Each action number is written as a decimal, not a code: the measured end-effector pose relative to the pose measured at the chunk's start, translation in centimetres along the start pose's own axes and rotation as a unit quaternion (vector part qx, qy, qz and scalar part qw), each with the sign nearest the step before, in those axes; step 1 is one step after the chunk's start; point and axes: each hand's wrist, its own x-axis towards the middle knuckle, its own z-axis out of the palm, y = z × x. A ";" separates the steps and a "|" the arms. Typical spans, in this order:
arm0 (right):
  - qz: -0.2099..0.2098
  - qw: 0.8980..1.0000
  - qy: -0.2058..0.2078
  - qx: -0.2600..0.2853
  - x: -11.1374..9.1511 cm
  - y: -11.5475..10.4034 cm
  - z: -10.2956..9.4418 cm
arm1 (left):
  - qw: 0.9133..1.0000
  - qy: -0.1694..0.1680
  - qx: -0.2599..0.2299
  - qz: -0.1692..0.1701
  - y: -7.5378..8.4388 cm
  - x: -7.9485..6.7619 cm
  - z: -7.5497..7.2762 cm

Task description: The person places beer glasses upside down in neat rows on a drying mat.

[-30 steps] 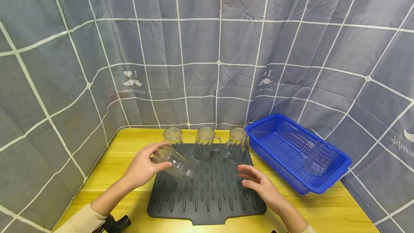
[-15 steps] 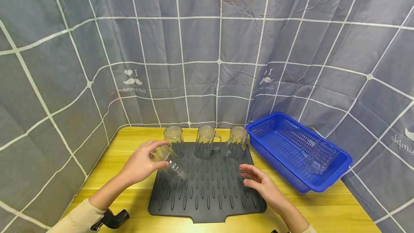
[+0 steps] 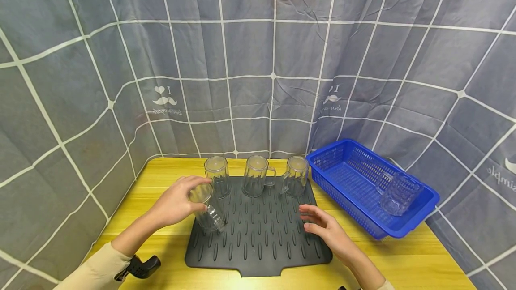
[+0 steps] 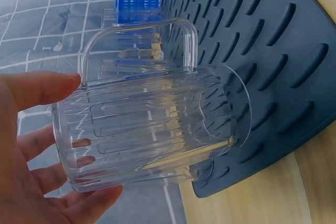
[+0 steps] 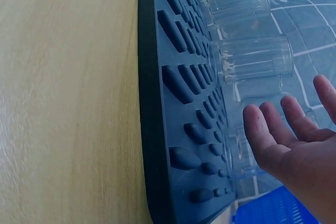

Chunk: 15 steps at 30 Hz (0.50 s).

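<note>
In the head view my left hand (image 3: pixel 177 205) grips a clear glass mug (image 3: pixel 212 220) around its base end. The mug is bottom-up and slightly tilted, close over the left part of a dark ridged drying mat (image 3: pixel 260 245). Its handle (image 4: pixel 142 24) shows in the left wrist view, on the side toward the mat's middle, and thumb and fingers lie around the base. My right hand (image 3: pixel 324 232) holds nothing; its fingers are loosely bent by the mat's right edge. Along the mat's back edge stand three upturned glass mugs: left (image 3: pixel 217 180), middle (image 3: pixel 254 180) and right (image 3: pixel 297 180).
A blue perforated basket (image 3: pixel 342 196) stands on the right of the yellow wood-grain table (image 3: pixel 157 173), with another glass mug (image 3: pixel 399 196) lying inside. Behind the table hangs a grey curtain (image 3: pixel 250 53) with white grid lines.
The mug in my left hand has swung from a strong slant toward upright, its rim end moving left and down over the mat. My right hand has barely moved.
</note>
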 end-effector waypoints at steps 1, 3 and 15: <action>0.000 1.000 0.000 0.000 0.0 0.0 0.0 | 1.000 -0.002 0.003 -0.001 0.0 0.0 0.1; 0.001 1.000 0.001 0.000 0.0 0.1 0.0 | 1.000 -0.007 0.006 0.001 0.0 0.1 0.2; -0.004 1.000 0.008 -0.002 0.1 0.4 0.0 | 0.999 -0.036 0.018 0.007 0.0 0.3 1.2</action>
